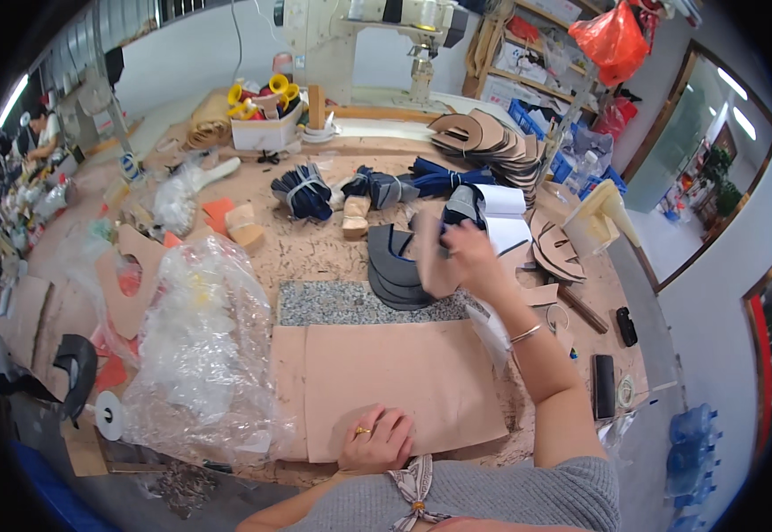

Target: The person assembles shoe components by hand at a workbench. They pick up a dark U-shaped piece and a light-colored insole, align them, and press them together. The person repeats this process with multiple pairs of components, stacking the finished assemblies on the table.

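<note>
My left hand (375, 441), a ring on one finger, lies with its fingers stretched over the near edge of a flat beige sheet (404, 368). Reaching forward, my right hand (473, 255) is closed on a curved beige piece (432, 257), slightly blurred and tilted up; its fingertips are partly hidden. Just left of that piece, overlapping dark grey curved pieces (393, 277) rest partly on a speckled stone slab (324, 304). Beyond the right hand are a dark blue and grey curved bundle (466, 206) and white paper (503, 213).
Crumpled clear plastic (204, 346) covers the table's left side. Tied dark blue bundles (302, 191) lie farther back, before a sewing machine (328, 53). Stacked beige curved pieces (492, 146) stand back right. A black case (603, 386) sits near the right edge, with blue water bottles (692, 443) beyond.
</note>
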Demonstrator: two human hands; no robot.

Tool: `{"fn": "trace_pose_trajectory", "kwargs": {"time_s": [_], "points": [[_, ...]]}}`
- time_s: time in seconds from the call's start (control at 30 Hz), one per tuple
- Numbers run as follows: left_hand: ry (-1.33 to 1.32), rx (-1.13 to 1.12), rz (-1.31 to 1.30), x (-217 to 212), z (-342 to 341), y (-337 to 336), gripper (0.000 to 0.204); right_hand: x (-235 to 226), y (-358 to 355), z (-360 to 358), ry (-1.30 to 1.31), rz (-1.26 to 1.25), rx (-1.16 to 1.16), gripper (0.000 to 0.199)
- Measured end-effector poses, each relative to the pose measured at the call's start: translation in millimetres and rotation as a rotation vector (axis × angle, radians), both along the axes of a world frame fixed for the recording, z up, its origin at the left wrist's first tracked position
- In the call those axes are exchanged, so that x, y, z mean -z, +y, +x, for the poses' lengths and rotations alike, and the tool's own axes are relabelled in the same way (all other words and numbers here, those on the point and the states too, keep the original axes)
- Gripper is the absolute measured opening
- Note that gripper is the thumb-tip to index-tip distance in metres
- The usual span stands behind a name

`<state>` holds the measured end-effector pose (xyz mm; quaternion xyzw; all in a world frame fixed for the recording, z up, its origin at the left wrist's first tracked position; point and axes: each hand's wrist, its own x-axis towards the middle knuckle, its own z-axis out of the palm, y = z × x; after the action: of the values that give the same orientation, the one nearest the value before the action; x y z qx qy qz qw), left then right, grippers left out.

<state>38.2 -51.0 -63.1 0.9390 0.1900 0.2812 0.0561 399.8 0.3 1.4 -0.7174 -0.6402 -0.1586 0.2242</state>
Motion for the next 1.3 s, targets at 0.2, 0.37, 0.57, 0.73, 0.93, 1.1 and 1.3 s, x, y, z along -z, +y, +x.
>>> {"fn": "trace_pose_trajectory", "kwargs": {"time_s": [0.2,0.37,0.57,0.73,0.93,1.1,1.3], "points": [[-0.059,0.049,-0.080,-12.6,-3.1,-1.4,0.028,34.3,37.7,-84.8,0.193,-0.426,0.134,0.076],[-0.085,0.085,-0.119,-12.5,-5.7,-4.0,0.025,23.4,36.0,-88.5,0.334,-0.346,0.241,0.096],[-0.084,0.119,-0.097,-10.1,-3.4,-5.9,0.022,35.7,22.5,-50.0,0.947,0.295,0.274,0.080],[-0.114,0.048,-0.050,-8.1,-10.9,-4.6,0.021,24.3,3.5,50.7,1.403,0.998,0.066,0.047],[-0.087,0.129,-0.048,-12.7,1.4,-9.6,0.023,68.7,-131.2,211.3,1.054,1.097,1.028,0.068],[-0.076,0.070,-0.007,-5.3,-2.1,-4.9,0.024,15.1,-117.2,111.8,0.345,0.003,1.155,0.091],[-0.054,0.040,0.007,-8.3,1.2,-6.9,0.023,28.6,-120.5,160.5,0.313,-0.431,1.024,0.057]]}}
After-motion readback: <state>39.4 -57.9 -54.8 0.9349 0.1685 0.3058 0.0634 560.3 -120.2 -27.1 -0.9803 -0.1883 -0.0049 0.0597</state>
